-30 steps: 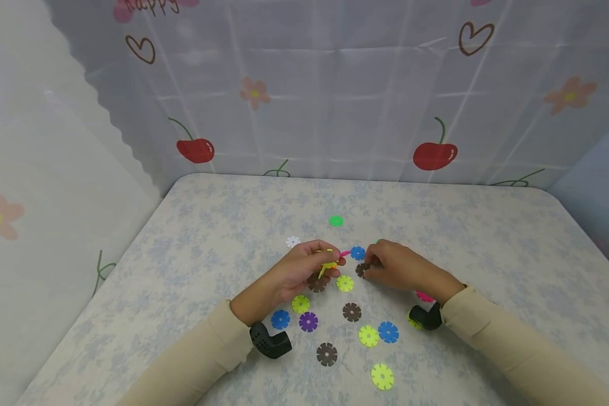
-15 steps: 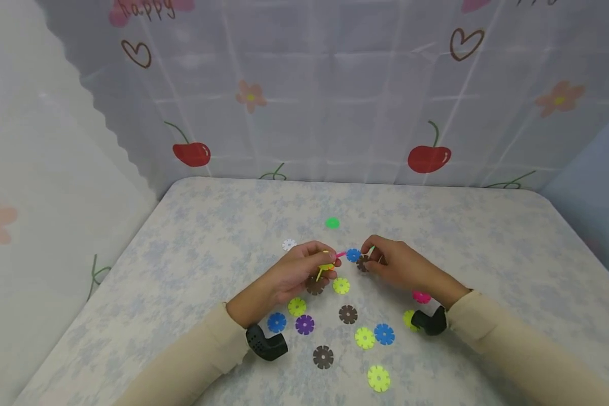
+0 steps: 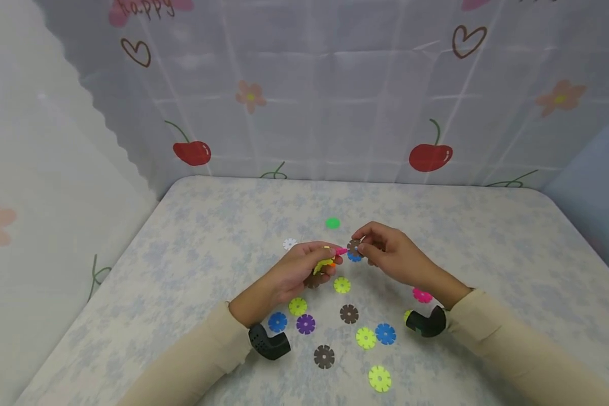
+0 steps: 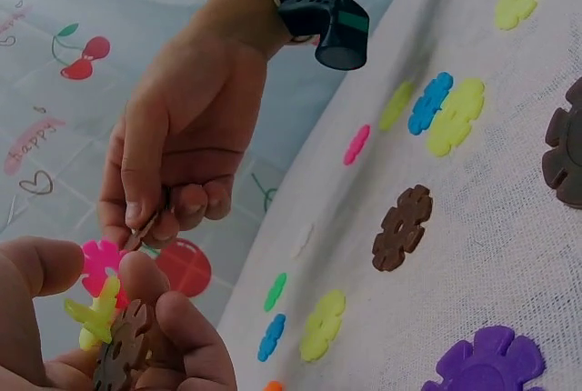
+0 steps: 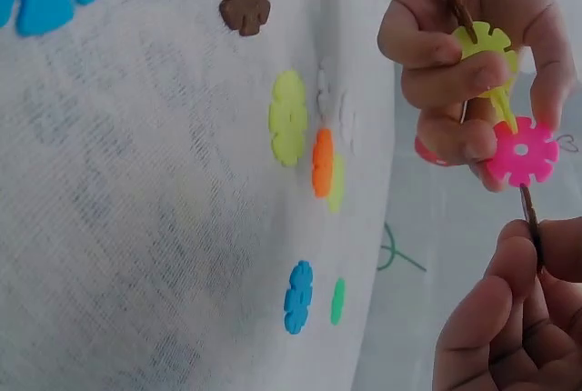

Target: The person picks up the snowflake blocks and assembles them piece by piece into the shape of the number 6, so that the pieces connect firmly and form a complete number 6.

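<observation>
In the head view my left hand (image 3: 304, 269) holds a small chain of joined, notched plastic snowflake discs. A pink disc (image 5: 525, 150), a yellow disc (image 5: 486, 48) and a brown disc (image 4: 125, 345) show in it, linked at their slots. Between thumb and fingers my right hand (image 3: 398, 255) pinches another brown disc (image 3: 353, 247). Seen from the right wrist, that disc stands edge-on with its tip at the pink disc's rim; whether the slots interlock I cannot tell. A blue disc (image 3: 355, 257) lies on the table behind it, partly hidden.
Loose discs lie about the patterned table (image 3: 223, 225): purple (image 3: 305, 324), blue (image 3: 385, 334), brown (image 3: 324, 356), yellow (image 3: 379, 378), pink (image 3: 422, 295), green (image 3: 332, 223) and white (image 3: 290, 244). A printed curtain (image 3: 309, 113) hangs behind the table.
My right hand has raised the brown disc from the table and brought it left to the pink disc. My left hand has stayed nearly in place, its chain turned slightly.
</observation>
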Action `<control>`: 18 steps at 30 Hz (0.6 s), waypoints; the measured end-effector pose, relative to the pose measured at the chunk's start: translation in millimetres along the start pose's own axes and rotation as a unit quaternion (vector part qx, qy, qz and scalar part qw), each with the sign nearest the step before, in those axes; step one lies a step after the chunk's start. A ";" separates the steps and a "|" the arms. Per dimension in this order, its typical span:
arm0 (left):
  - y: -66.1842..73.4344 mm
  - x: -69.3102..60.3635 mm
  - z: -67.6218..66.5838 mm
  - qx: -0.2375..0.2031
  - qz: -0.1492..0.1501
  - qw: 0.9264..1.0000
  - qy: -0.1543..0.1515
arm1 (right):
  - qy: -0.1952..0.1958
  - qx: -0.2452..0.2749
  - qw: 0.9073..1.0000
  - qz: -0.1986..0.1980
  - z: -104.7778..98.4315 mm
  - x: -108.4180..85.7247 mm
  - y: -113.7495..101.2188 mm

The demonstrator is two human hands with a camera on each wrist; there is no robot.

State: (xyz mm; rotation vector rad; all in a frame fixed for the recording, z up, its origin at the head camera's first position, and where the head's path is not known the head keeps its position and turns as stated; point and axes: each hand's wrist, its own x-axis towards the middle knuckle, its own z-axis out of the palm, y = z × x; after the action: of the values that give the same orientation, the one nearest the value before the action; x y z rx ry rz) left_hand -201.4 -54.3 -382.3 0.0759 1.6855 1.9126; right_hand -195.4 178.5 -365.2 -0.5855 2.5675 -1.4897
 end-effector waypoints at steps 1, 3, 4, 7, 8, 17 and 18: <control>1.0 0.0 0.1 0.003 0.001 1.000 -0.001 | -0.001 0.007 1.000 0.002 -0.3 0.3 -0.4; 2.4 0.6 0.1 0.011 0.004 1.000 -0.002 | -0.001 0.021 1.000 0.006 -1.0 0.8 -1.3; 2.8 1.0 0.1 0.016 0.005 1.000 -0.002 | -0.003 0.029 1.000 0.007 -1.1 1.2 -1.7; 4.0 1.9 0.3 0.029 0.008 1.000 -0.002 | -0.009 0.051 0.999 0.005 -1.1 2.9 -3.0; 3.7 2.4 0.2 0.032 0.010 0.999 -0.002 | -0.010 0.054 0.998 0.003 -1.1 3.4 -3.2; 2.4 1.5 0.4 0.030 0.029 0.998 -0.047 | -0.011 0.063 0.998 0.011 -1.8 3.0 -3.4; 2.6 1.7 0.0 0.026 0.031 0.998 -0.051 | -0.011 0.066 0.998 0.013 -1.7 3.5 -3.0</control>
State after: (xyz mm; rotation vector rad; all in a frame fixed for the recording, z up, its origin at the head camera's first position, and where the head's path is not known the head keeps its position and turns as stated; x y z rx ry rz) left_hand -203.8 -53.6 -380.4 0.2453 1.6826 1.8762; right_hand -198.3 177.3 -361.4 -0.5448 2.4283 -1.6188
